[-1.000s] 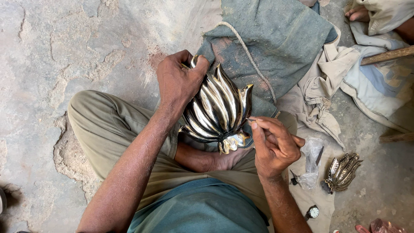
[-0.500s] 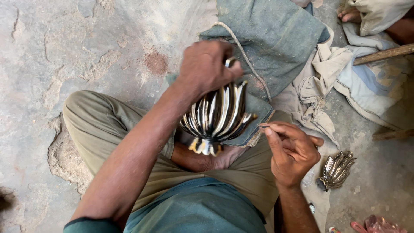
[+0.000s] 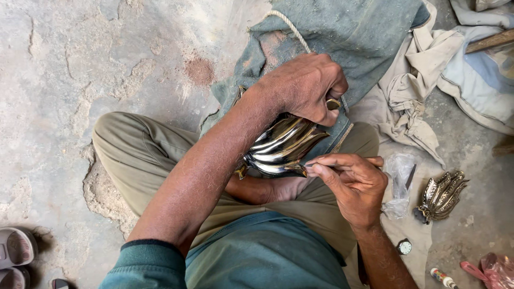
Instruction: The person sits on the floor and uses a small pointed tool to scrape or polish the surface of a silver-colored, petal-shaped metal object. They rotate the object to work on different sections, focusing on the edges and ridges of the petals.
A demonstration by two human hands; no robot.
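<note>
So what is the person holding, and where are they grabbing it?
The left hand grips the shiny ribbed metal piece by its top edge. The right hand pinches a thin tool in its fingers, tip against the piece.

Ribbed brass shell (image 3: 281,147) (polished); tilted over lap

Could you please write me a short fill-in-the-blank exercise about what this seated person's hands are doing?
1. The left hand grips the shiny ribbed ____ piece from above.
2. The right hand pinches a thin tool whose tip meets the piece's ____ edge.
3. A second, duller ribbed piece lies on the ground to the person's ____.
4. A small round ____ lies near the right forearm.

Missing words: metal; lower; right; watch
</note>
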